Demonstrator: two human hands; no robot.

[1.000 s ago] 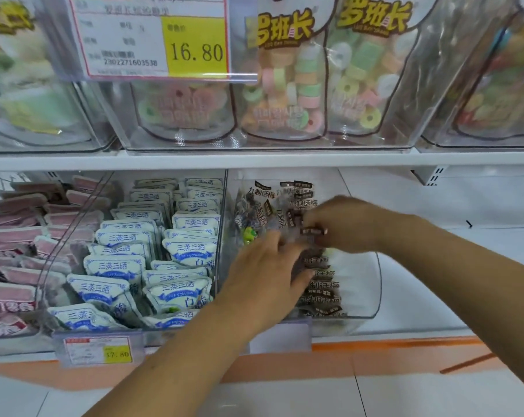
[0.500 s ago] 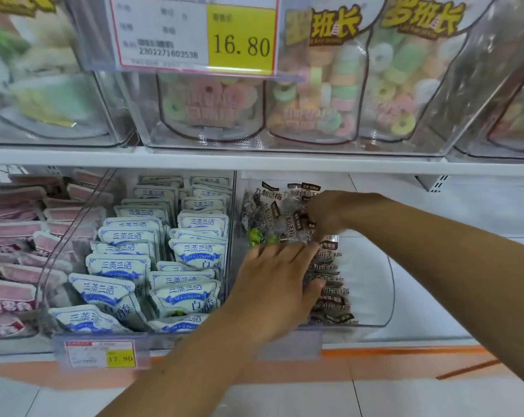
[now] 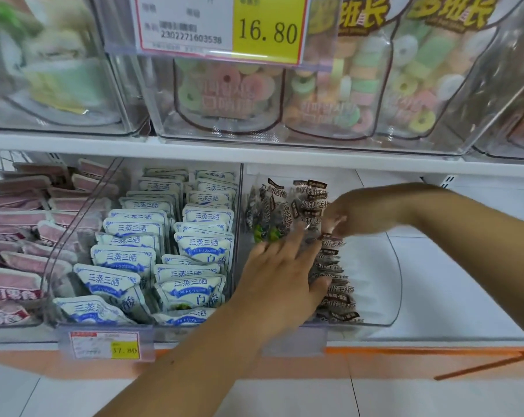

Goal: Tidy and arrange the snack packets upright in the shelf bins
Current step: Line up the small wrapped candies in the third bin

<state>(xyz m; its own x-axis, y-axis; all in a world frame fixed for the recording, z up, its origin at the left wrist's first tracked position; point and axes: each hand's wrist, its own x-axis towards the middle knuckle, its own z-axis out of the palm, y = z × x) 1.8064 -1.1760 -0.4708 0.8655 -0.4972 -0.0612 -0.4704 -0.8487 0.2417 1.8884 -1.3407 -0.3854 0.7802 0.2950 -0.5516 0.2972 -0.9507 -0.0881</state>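
Lower shelf, right-hand clear bin [image 3: 384,284]: dark brown-labelled plum snack packets [image 3: 334,284], one row lying overlapped from the front wall back along the bin's middle, several more standing upright at the rear left [image 3: 272,206]; right part of the bin bare. Left hand [image 3: 281,278]: reaching in from below, palm down, fingers spread and flat against the left side of the overlapped row, not closed round anything. Right hand [image 3: 345,212]: reaching in from the right above the row, fingertips pinched on the top edge of one clear-wrapped packet at the foot of the upright group; the grip is blurred, so how many packets it takes in cannot be told. Middle bin [image 3: 238,224], just left: white-and-blue packets [image 3: 128,257] in two columns, leaning back, mostly upright. Far-left bin: pink packets [image 3: 11,266] lying flat and stacked. Upper shelf: clear bins of ring-candy bags [image 3: 405,85]; price tag [image 3: 224,25] reading 16.80; smaller tag [image 3: 104,344] on the lower shelf edge reading 17.80.
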